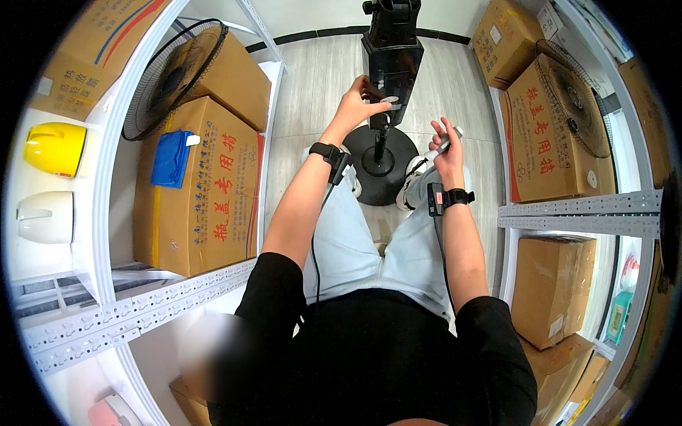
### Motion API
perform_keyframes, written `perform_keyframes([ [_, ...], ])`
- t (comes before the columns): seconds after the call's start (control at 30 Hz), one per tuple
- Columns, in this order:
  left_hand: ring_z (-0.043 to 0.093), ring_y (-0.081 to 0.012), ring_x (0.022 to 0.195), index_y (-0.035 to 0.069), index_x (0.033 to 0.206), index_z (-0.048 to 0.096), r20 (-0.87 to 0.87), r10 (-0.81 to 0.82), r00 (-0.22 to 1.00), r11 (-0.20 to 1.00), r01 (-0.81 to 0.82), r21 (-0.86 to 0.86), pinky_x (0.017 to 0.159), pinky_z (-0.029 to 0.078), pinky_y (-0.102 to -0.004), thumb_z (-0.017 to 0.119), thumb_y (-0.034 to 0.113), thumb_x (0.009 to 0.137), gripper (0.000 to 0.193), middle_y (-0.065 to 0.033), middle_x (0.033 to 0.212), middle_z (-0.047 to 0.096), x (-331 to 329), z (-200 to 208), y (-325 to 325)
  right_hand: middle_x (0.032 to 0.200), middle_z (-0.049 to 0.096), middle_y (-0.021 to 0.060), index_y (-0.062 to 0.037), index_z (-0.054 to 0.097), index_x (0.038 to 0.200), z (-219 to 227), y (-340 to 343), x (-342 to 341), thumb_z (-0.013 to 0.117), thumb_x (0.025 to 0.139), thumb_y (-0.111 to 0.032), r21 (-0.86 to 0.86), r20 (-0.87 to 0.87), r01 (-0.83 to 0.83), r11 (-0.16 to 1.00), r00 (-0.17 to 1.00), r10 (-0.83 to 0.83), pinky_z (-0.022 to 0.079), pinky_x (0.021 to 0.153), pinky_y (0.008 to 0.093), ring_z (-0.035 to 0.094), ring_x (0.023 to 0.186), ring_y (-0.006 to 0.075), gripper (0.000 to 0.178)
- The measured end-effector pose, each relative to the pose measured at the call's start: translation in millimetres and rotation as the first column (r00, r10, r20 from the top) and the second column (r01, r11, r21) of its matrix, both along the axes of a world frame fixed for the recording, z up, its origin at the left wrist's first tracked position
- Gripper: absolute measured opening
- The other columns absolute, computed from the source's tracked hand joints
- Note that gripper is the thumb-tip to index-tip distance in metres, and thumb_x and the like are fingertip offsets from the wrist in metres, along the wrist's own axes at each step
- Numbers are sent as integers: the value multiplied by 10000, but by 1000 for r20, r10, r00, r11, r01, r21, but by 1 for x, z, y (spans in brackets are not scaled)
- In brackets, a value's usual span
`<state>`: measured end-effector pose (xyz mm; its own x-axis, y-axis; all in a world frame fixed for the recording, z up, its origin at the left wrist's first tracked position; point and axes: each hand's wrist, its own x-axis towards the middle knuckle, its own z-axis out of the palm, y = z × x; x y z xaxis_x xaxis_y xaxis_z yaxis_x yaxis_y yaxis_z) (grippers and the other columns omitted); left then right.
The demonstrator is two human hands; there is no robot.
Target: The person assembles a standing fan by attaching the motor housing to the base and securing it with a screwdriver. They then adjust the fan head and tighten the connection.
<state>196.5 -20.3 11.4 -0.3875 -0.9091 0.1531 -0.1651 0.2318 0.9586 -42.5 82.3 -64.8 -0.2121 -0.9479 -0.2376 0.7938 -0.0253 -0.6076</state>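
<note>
Holds the left hand (pixel 357 106) against the near left part of an upright black stand (pixel 406 74), thumb and fingers partly parted; hard to tell at this size whether gripping or only touching a small pale piece (pixel 390 100) there. Holds in the right hand (pixel 450 157), fingers loosely curled, a slim grey-and-white tool (pixel 443 145), just to the right of the stand and apart from it. Slants this tool's long axis from far right to near left, narrow end toward the stand's lower pole. Faces the stand straight ahead, long axis vertical, between both hands but nearer the left. Has the round black base (pixel 396 169) below on the floor (pixel 449 78), between the shoes (pixel 413 181). Farther out, cardboard boxes (pixel 202 192) on the left shelf and more on the right.
</note>
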Motion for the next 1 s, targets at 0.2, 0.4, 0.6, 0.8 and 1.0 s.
perform_keyframes([
  [0.2, 622, -191, 912, -9, 1161, 477, -30, 50, 998, 997, -51, -58, 853, 478, -339, 820, 226, 646, 662, -97, 958, 656, 4, 0, 0, 973, 638, 99, -80, 556, 1043, -15, -3, -1, 662, 862, -246, 65, 74, -24, 998, 997, 20, 406, 504, 234, 498, 589, 92, 268],
  [0.4, 591, -203, 1026, -19, 1299, 403, 70, 76, 995, 993, -70, -94, 926, 446, -359, 821, 229, 634, 823, -123, 1073, 625, 0, 7, -1, 961, 647, 114, -70, 579, 987, -16, -7, -11, 655, 867, -218, 96, 79, 12, 995, 997, -19, 396, 501, 229, 507, 592, 108, 205],
  [0.6, 373, -342, 1321, 65, 1468, 176, 73, 27, 997, 1000, -27, 0, 1055, 341, -471, 801, 209, 649, 1040, -237, 1436, 336, 38, -4, 0, 972, 652, 109, -66, 584, 982, -18, -12, -1, 646, 865, -181, 137, 71, -21, 990, 997, 11, 399, 533, 247, 481, 613, 124, 176],
  [0.8, 629, -188, 940, 20, 1190, 560, 269, 368, 890, 917, -300, -261, 796, 510, -311, 643, 225, 851, 405, -113, 1051, 644, 142, 19, 7, 992, 656, 111, -69, 584, 931, -36, -18, -39, 605, 891, -182, 129, 102, -28, 991, 995, 15, 383, 523, 242, 461, 601, 107, 121],
  [1.0, 654, -330, 827, 26, 984, 659, 506, 800, 321, 589, -578, -565, 730, 516, -385, 585, 259, 860, 274, -197, 920, 667, 339, 49, 97, 968, 646, 120, -54, 566, 906, -28, -30, -39, 639, 872, -180, 105, 119, -28, 994, 993, 16, 389, 522, 240, 479, 615, 125, 150],
])
